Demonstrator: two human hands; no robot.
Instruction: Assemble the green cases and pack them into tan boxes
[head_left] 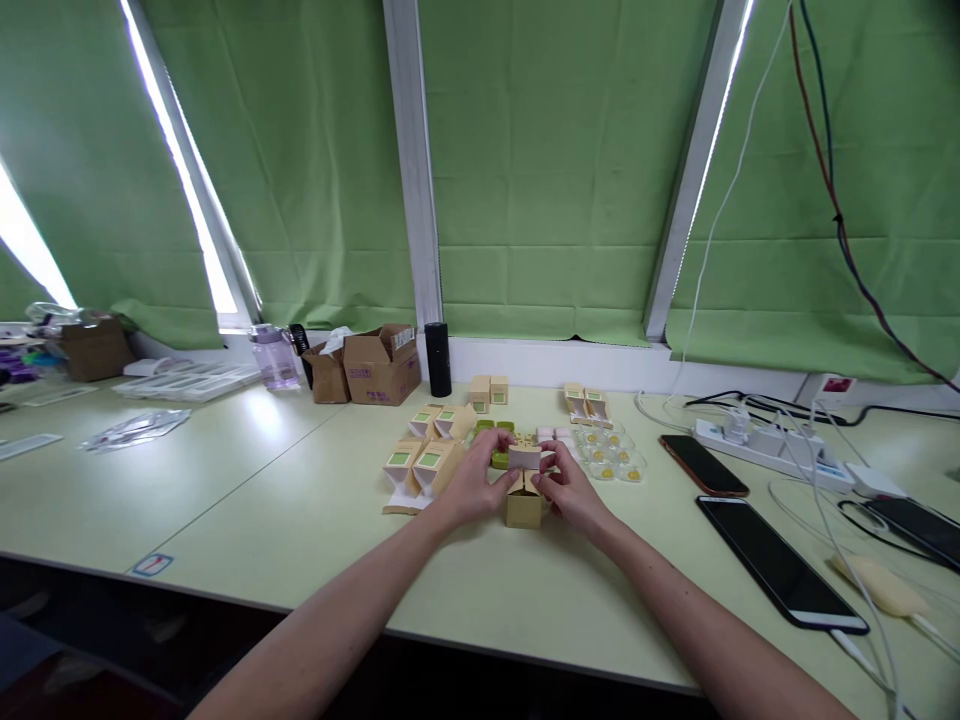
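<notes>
A small kraft-brown cardboard box point(523, 512) stands on the table in front of me, its top open and a pale flap point(524, 457) raised at the back. My left hand point(478, 478) grips it from the left, thumb and fingers at the flap's edge. From the other side my right hand point(571, 493) pinches the flap and upper side. What lies inside the box cannot be made out. Close by on the left are several open kraft boxes point(417, 459) with green squares on them. Partly behind my hands sit green pieces point(500, 459) and pale pink pieces point(553, 434).
Right of my hands lie clear plastic trays point(621, 465) with yellow centres. Small boxes point(489, 391) and open ones point(588, 404) stand farther back. Two phones point(780, 560) point(703, 464), a power strip point(772, 455) and cables occupy the right. A black cylinder point(437, 360) and cartons point(381, 368) stand near the wall.
</notes>
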